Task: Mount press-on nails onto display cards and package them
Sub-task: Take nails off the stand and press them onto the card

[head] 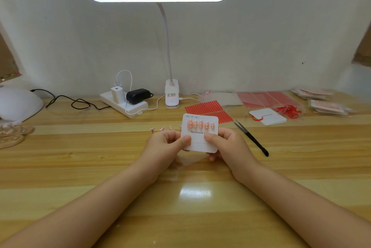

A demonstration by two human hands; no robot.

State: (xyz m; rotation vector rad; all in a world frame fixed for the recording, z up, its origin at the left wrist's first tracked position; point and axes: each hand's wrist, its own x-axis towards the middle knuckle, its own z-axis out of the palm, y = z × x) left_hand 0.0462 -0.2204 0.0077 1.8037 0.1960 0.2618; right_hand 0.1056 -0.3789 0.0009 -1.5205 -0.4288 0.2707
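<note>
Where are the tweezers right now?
The tweezers lie on the table, just right of the right hand holding the card.

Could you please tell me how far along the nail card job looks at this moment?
Done: five pink nails sit in a row on the upper part of the display card. In hand: the left hand and right hand both hold that card by its lower part, thumbs on the front. Left: loose nails lie on the table behind the left hand, the card's lower half is bare, and it is not bagged.
</note>
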